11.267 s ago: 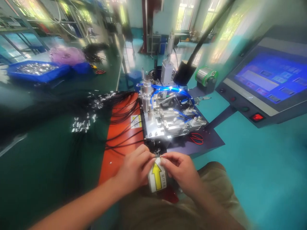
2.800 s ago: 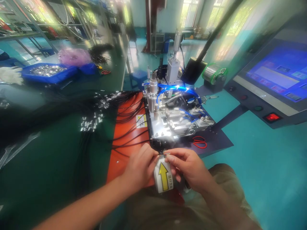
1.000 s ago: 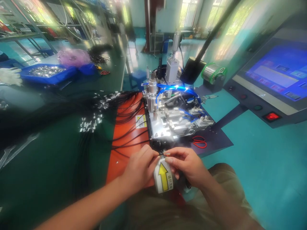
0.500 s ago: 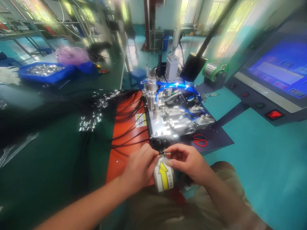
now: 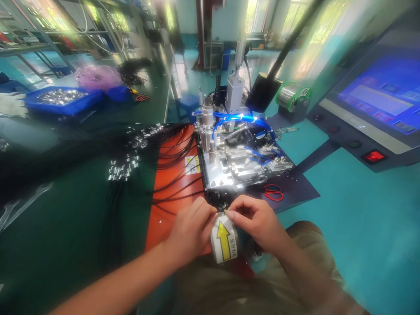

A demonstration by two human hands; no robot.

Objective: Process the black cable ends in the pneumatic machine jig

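Observation:
Both hands meet at the front edge of the metal machine [image 5: 229,168], just above a white rounded part [image 5: 215,245] bearing a yellow arrow. My left hand [image 5: 192,227] is closed, thumb and forefinger pinched near the arrow part's top. From the right side, my right hand [image 5: 257,218] also pinches, its fingertips close to the left ones. Whatever the fingertips hold is too small and too covered to name. Black cables [image 5: 177,176] with bright metal ends [image 5: 123,168] lie to the left, partly across an orange panel [image 5: 164,227].
Red-handled scissors [image 5: 274,192] lie on the dark plate right of the machine. Behind them are a solder wire spool [image 5: 293,97] and a control screen [image 5: 383,96] with a lit red switch [image 5: 374,156]. A blue tray [image 5: 62,106] of small metal pieces stands far left.
My right fingertips have closed in toward the left ones and the thumb has risen slightly. The small reddish, shiny bit seen between the right fingers earlier is now covered. My left hand stays put.

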